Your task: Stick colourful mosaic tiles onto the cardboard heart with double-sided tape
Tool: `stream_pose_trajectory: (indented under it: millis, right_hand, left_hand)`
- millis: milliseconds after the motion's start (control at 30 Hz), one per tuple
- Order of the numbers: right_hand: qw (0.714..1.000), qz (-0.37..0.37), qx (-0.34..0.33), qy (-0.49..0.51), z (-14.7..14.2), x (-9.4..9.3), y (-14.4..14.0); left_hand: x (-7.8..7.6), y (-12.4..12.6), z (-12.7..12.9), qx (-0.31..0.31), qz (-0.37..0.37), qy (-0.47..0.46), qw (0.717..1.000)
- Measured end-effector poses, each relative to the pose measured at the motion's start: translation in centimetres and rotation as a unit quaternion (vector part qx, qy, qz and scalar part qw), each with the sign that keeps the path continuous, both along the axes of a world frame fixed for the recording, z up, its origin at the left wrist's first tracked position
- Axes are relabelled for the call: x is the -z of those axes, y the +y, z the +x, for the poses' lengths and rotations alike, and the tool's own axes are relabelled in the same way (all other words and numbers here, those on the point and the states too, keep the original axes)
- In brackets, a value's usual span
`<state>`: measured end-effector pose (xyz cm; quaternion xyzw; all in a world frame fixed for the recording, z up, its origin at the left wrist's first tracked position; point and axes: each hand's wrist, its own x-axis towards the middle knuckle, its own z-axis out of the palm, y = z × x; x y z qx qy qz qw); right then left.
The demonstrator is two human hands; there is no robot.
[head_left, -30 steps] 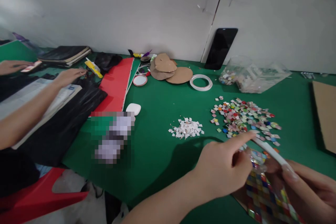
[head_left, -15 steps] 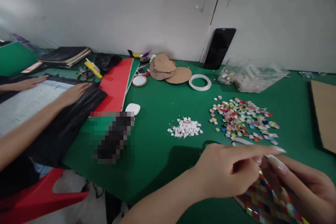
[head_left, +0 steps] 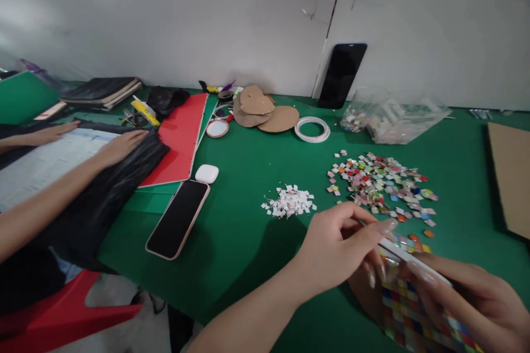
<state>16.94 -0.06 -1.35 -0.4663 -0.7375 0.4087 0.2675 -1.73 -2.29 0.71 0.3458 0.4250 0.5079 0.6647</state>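
A white strip is being held over a mosaic board

The white strip (head_left: 408, 259) is being pinched between the fingertips of the left hand (head_left: 337, 248) and gripped at its near end by the closed fingers of the right hand (head_left: 467, 300). The tile-covered mosaic board (head_left: 409, 314) is lying directly under both hands. A pile of coloured tiles (head_left: 379, 182) is lying just behind that board, and white paper scraps (head_left: 289, 201) are lying to its left.

Held a thin white stick (head_left: 408, 256) between both hands, tilted, its far end high near the left fingertips. Under it, lay a mosaic board (head_left: 408, 309) covered in tiny shiny squares of many colors, flat on the green table, near the bottom right. Just behind it, lay a loose pile of little colored tiles (head_left: 379, 182).
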Motion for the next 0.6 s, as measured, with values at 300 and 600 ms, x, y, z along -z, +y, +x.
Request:
stream_pose_trajectory:
  millis: [300,600]
  right_hand:
    - [0.999,0.000,-0.040,0.016,-1.3,-0.8,-0.1]
    - [0.996,-0.009,-0.084,0.015,-2.5,-1.6,-0.2]
  left_hand:
    - [0.0,0.6,-0.1,0.001,-0.036,-0.038,0.999]
    - [-0.1,0.7,0.0,0.008,-0.046,0.009,0.999]
